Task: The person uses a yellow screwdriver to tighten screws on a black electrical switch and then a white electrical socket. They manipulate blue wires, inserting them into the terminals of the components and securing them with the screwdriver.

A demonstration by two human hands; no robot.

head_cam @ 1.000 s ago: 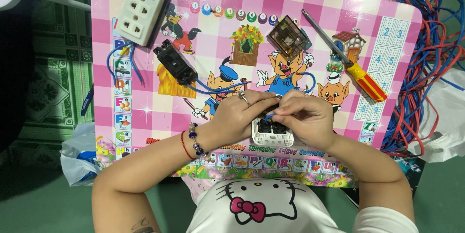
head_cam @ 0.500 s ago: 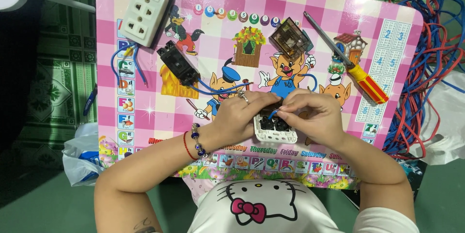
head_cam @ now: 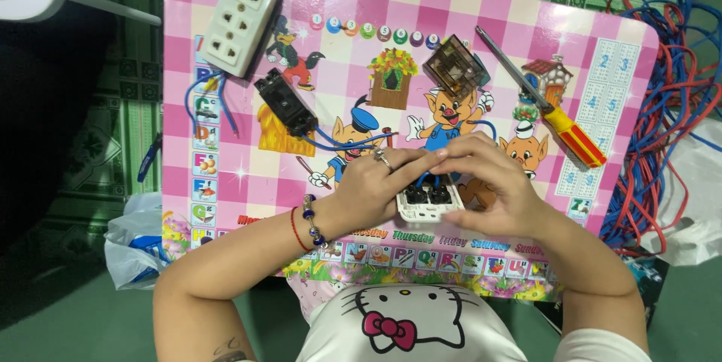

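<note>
A small white switch unit with black inserts lies on a pink checked cartoon table, gripped from both sides. My left hand, with a ring and a bead bracelet, holds its left edge. My right hand covers its right side, fingertips pressing at the top where blue wires enter. Those wires run left to a black breaker-like part.
A white multi-socket outlet sits at the table's upper left. A brown translucent relay block and a red-and-yellow screwdriver lie to the upper right. Tangled red and blue wires pile at the right edge. Plastic bags lie on the floor.
My hands and the switch unit have stayed in about the same place. My right fingers have shifted over the top of the unit, at the blue wires.
</note>
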